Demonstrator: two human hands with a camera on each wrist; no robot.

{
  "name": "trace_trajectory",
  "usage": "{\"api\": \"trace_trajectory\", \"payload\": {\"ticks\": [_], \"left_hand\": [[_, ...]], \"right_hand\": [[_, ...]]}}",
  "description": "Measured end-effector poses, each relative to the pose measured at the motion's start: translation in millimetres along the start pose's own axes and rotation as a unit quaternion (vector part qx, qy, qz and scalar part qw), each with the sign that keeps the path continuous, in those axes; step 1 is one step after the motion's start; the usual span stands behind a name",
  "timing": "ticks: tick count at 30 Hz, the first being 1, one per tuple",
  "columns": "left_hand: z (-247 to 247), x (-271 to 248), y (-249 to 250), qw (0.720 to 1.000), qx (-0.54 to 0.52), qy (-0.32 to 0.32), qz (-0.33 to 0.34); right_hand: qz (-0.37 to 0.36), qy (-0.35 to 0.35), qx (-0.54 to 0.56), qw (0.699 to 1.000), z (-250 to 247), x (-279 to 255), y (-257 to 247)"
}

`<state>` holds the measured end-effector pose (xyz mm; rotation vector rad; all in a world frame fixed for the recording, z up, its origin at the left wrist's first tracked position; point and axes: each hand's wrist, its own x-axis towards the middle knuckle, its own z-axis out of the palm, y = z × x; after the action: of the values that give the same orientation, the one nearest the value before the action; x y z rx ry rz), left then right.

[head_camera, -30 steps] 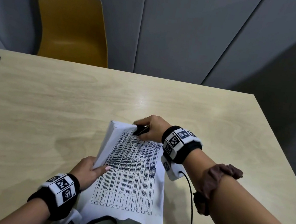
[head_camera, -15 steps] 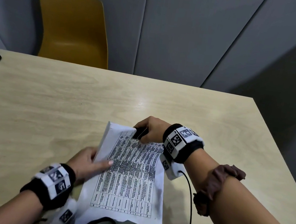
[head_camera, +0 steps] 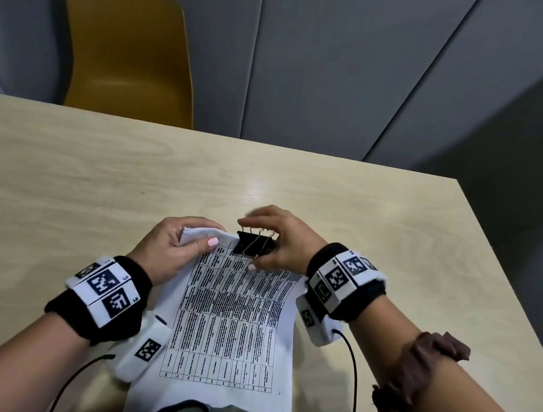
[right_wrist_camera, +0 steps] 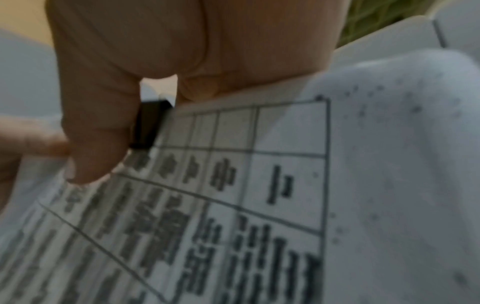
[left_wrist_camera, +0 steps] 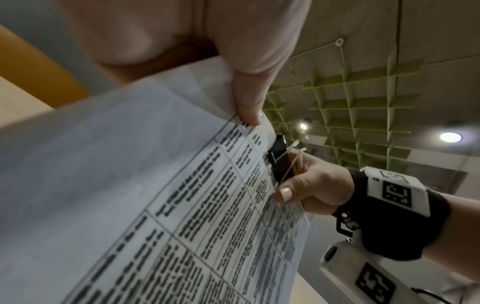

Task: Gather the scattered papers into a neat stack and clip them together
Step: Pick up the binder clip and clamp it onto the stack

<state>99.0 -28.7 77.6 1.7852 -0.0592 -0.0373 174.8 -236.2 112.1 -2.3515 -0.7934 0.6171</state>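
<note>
Hands: both at far edge of paper stack, close together, wrists banded with marker cuffs.
Left hand [head_camera: 173, 248]: curled round far-left corner of stack, thumb on top sheet, fingers beneath; corner pinched and lifted slightly off table.
Right hand [head_camera: 279, 241]: curled over binder clip, thumb tip resting on printed sheet just below clip, other fingers bent over wire handles from behind; whether pressing handles or merely touching them, cannot tell.
Table [head_camera: 398, 229]: pale wood, carrying stack near its front edge.
Chair [head_camera: 128, 52]: yellow, pushed in at far side of table, well apart from work.
Paper stack [head_camera: 232, 332]: printed table uppermost, sheets lying together as one pile, near edge toward body, far edge raised between both hands; left side edges look roughly aligned, right side hidden by wrist.
Scrunchie [head_camera: 420, 374]: brown, worn on right forearm, no part in task.
Binder clip [head_camera: 254, 245]: black, seated on far edge of stack toward its middle, just beside left thumb; one wire handle folded down across black body, other standing up under right fingers.
Step in hand: gathering judged done; clipping judged almost done, clip already biting far edge.
Next move calls for: folding standing handle flat or letting it go, keeping left pinch firm meanwhile so sheets do not fan, then checking clip sits fully over every sheet before laying stack flat.
Risk: lower sheets missed by clip, since underside hidden.
</note>
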Motion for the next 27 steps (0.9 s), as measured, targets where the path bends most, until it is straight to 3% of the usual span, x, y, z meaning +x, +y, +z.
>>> {"api": "trace_trajectory", "payload": {"ticks": [2,6,12,15,17,19,24,27], "left_hand": [[1,-1,2,1.0,-0.005,-0.005,0.006],[4,-6,4,1.0,-0.013,-0.01,0.023],[8,-6,2,0.999,0.023,-0.005,0.037],[8,-5,3,1.0,0.021,0.006,0.019],[8,-4,2,1.0,0.014,0.016,0.013],[6,-2,-1,0.999,0.017,0.024,0.015],[7,2,-5,0.998,0.001,0.055,-0.003],[7,2,-5,0.998,-0.006,0.064,-0.019]], "right_hand": [[-0.011,0.002,-0.017,1.0,3,0,-2],[0.047,-0.061,0.0,0.997,0,-4,-7],[0.046,-0.107,0.04,0.992,2,-3,-3],[0.047,-0.1,0.14,0.984,-7,-7,-2],[0.105,-0.087,0.24,0.961,-15,-13,-4],[0.129,-0.098,0.275,0.948,-18,-15,-2],[0.068,-0.101,0.116,0.986,-8,-16,-12],[0.063,-0.04,0.026,0.997,10,-19,-19]]}}
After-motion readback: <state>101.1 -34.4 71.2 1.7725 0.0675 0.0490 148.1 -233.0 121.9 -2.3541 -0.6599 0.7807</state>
